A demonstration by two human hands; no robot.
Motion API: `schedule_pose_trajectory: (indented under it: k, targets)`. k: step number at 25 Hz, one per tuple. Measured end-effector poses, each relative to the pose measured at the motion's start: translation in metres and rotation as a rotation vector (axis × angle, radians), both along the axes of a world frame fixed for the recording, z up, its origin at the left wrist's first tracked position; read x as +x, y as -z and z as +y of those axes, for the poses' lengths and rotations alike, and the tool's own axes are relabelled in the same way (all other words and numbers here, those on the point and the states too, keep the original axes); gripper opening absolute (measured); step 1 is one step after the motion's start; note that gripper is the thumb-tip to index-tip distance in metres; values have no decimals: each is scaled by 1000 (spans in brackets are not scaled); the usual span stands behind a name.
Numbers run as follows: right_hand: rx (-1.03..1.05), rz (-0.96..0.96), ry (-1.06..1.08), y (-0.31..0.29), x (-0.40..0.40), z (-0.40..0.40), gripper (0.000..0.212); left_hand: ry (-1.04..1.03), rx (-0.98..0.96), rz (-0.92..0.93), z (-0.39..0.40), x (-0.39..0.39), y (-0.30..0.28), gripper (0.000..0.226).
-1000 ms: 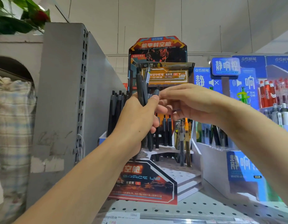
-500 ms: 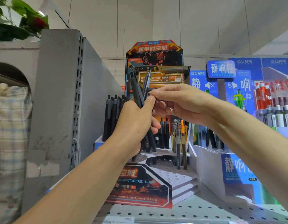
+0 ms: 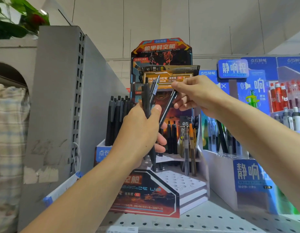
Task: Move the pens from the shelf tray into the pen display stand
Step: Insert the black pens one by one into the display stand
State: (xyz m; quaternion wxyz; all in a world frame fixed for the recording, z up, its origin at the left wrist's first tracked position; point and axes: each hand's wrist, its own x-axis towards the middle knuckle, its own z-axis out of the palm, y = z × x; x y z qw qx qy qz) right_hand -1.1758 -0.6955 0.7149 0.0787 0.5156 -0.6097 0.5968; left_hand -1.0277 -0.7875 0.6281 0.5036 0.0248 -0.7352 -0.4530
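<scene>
Fingers of my right hand [image 3: 199,96] pinch one pen [image 3: 167,107], drawn from the bundle [image 3: 148,105] my left hand [image 3: 142,130] grips, for slotting into the stand [image 3: 183,184].

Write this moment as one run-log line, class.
left hand: grips pen bundle | right hand: pinches single pen, tilted | display stand: holes mostly unfilled | step: insertion not yet done

The pen display stand [image 3: 161,52] bears "机甲时空舱" and "MECH SPACE UP" on its header, and "SPACE UP" again on its front panel. The blue display [image 3: 250,174] beside it reads "静响控", its topper too.
</scene>
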Motion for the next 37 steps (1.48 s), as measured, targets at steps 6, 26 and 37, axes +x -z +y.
schedule_pose_trajectory:
  k: [6,26,37]
  targets:
    - [30,-22,107,-5,-13,-8,22,-81,-47,-35,-2,9,0,25]
    - [244,368,357,23,-13,-35,23,95,101,137,-1,-6,-4,19]
    - [289,361,368,25,-18,-33,23,111,92,146,-1,-5,-4,18]
